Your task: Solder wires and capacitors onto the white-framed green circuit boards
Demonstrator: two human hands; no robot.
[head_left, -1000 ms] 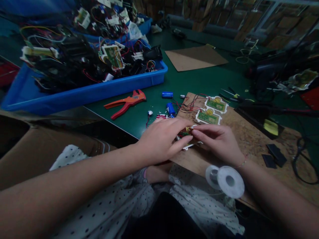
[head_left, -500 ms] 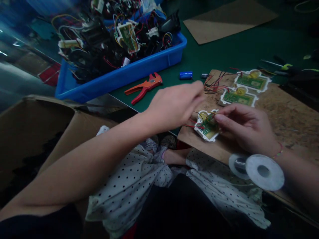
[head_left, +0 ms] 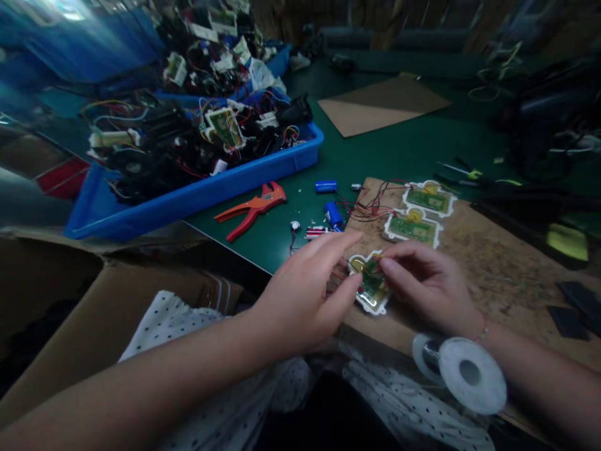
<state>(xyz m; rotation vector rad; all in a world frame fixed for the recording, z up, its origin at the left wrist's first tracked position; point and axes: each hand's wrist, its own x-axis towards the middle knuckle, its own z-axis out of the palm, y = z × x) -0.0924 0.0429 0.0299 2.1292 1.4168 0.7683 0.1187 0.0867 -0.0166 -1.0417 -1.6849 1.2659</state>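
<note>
A small green circuit board in a white frame [head_left: 370, 289] lies at the near edge of a brown work board [head_left: 488, 269]. My left hand [head_left: 305, 294] rests at the circuit board's left side, thumb and forefinger pinched against its edge and wires. My right hand [head_left: 425, 285] pinches the top of the same circuit board with fingertips pressed together. Two more framed circuit boards [head_left: 413, 227] [head_left: 429, 198] lie further back on the work board with red and black wires [head_left: 373, 203] trailing left.
A blue tray [head_left: 197, 188] heaped with wired parts stands at the back left. Orange pliers [head_left: 253, 207], blue cylindrical cells [head_left: 326, 186] [head_left: 334, 215] lie on the green table. A solder spool [head_left: 462, 369] sits near my right wrist. A cardboard box [head_left: 70, 300] is at left.
My left hand has come back down from reaching over the table and now pinches the circuit board's left edge. My right hand has stayed on the board. The camera view has shifted.
</note>
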